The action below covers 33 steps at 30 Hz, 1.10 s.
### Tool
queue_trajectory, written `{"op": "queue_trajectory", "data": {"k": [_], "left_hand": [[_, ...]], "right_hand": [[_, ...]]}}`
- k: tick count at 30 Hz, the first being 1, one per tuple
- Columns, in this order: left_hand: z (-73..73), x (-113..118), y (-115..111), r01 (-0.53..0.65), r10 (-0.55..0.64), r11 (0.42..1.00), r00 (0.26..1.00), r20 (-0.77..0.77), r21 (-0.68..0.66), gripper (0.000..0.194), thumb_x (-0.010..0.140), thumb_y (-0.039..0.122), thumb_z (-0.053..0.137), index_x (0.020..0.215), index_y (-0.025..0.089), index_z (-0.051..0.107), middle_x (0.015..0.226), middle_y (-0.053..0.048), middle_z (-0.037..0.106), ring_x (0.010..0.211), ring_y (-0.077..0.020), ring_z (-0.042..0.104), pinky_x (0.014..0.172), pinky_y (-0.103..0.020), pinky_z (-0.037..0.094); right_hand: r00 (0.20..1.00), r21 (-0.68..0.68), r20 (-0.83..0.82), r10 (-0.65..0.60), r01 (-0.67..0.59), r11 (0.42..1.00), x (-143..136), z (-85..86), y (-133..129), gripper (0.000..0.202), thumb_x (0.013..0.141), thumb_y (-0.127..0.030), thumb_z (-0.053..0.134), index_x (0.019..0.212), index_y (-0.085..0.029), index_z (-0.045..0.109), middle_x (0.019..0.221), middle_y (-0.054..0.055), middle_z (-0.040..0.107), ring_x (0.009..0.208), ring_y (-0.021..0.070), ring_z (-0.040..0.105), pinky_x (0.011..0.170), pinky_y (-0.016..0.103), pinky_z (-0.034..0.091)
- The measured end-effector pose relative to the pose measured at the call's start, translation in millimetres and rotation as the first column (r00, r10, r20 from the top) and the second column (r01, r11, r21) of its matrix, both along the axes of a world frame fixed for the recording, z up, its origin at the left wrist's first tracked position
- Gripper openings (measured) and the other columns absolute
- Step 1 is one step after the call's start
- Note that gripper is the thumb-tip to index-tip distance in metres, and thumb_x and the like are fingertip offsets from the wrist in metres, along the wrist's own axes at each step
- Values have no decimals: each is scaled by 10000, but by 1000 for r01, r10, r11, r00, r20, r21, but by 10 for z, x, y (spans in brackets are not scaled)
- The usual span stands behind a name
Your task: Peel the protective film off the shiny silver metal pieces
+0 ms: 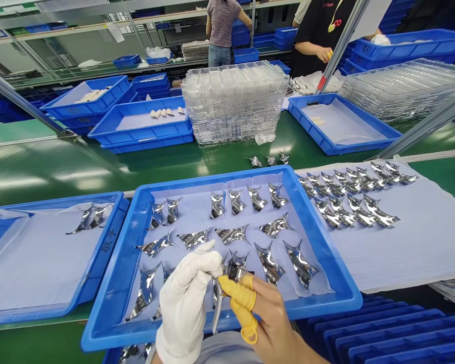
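Observation:
My left hand [187, 303], in a white glove, is closed on a curved chrome piece [217, 306], seen nearly edge-on. Yellow finger cots cover fingertips of my right hand [263, 308], which pinches the same piece near its upper end. A small dark patch shows by the right fingertips; I cannot make out what it is. Both hands are above the near part of a blue tray [326, 303] lined with white sheet. In the tray lie several pointed, mirror-like chrome pieces [275, 225] in rows, some hidden behind my hands.
To the right, more chrome pieces [364, 210] lie on a white sheet [413, 242]. Another blue tray [98, 273] stands left. Behind are stacked clear plastic trays [235, 106] and a blue tray [345, 149]. Two people [223, 30] are across the bench. Stacked blue trays [402, 328] sit lower right.

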<state>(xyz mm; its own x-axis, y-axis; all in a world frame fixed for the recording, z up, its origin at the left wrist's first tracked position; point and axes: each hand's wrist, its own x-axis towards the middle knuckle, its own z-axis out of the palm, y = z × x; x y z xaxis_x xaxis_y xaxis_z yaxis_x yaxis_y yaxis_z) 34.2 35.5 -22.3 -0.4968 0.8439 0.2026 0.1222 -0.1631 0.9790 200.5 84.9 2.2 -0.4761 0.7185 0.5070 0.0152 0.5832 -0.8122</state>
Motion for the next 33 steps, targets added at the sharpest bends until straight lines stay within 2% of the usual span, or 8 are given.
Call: {"op": "queue_trajectory", "data": {"k": [4, 8, 17, 20, 25, 29, 31, 33], "left_hand": [[17, -13, 0, 39, -39, 999, 999, -7, -1, 163, 947, 279, 670, 1035, 291, 807, 960, -25, 785, 1079, -253, 711, 1023, -406, 551], [25, 11, 18, 57, -58, 998, 998, -3, -32, 197, 950, 272, 665, 1083, 281, 810, 1032, -52, 791, 1093, -261, 709, 951, -377, 584], [169, 75, 110, 51, -52, 999, 998, -47, -16, 176, 935, 280, 695, 1043, 304, 832, 1022, -42, 813, 999, -217, 735, 880, -304, 595], [182, 93, 116, 47, -48, 999, 998, -49, -28, 189, 939, 267, 692, 1064, 303, 829, 1033, -48, 804, 990, -210, 727, 861, -292, 589], [174, 125, 135, 116, -115, 993, 991, -65, 10, 220, 955, 237, 657, 1083, 306, 823, 967, -43, 760, 892, -181, 688, 783, -270, 569], [162, 133, 124, 105, -105, 994, 993, -51, -12, 257, 965, 215, 638, 1123, 330, 805, 993, -31, 749, 949, -183, 672, 838, -277, 556], [175, 125, 110, 106, -108, 994, 992, -61, -24, 252, 966, 214, 637, 1115, 330, 805, 995, -24, 742, 954, -177, 663, 843, -268, 546], [204, 114, 103, 108, -110, 994, 991, -79, -24, 246, 975, 220, 624, 1108, 325, 803, 977, -16, 726, 928, -167, 653, 820, -255, 538]], "right_hand": [[998, 96, 47, -50, 45, 994, 40, -35, 1, 469, 935, -56, 443, 1306, -205, 689, 696, 15, 573, 602, 180, 521, 512, 274, 417], [992, 136, 68, -106, 97, 986, 57, -46, 17, 479, 913, -40, 459, 1291, -211, 698, 706, 19, 583, 601, 179, 516, 532, 283, 430], [997, 55, 23, -70, 69, 996, 20, -29, 58, 469, 935, -41, 444, 1274, -216, 717, 643, -7, 544, 572, 167, 503, 532, 277, 443], [998, 0, 1, -55, 55, 998, 7, -47, 63, 431, 957, -62, 457, 1232, -229, 744, 642, -13, 543, 566, 158, 481, 523, 266, 429], [998, -166, -64, -28, 17, 986, -26, -79, 61, 346, 1016, -147, 492, 1190, -221, 781, 679, -3, 559, 589, 149, 492, 519, 254, 407], [988, -389, -150, 31, -87, 917, -40, -115, 66, 306, 1041, -296, 534, 1122, -226, 820, 674, 2, 570, 592, 145, 485, 529, 248, 417], [980, -448, -195, 36, -122, 886, -31, -135, 68, 309, 1039, -342, 548, 1128, -226, 821, 705, 15, 611, 627, 154, 522, 569, 255, 451], [978, -463, -206, 22, -117, 879, -14, -148, 69, 318, 1041, -365, 549, 1141, -225, 817, 711, 15, 613, 631, 153, 520, 581, 255, 456]]}}
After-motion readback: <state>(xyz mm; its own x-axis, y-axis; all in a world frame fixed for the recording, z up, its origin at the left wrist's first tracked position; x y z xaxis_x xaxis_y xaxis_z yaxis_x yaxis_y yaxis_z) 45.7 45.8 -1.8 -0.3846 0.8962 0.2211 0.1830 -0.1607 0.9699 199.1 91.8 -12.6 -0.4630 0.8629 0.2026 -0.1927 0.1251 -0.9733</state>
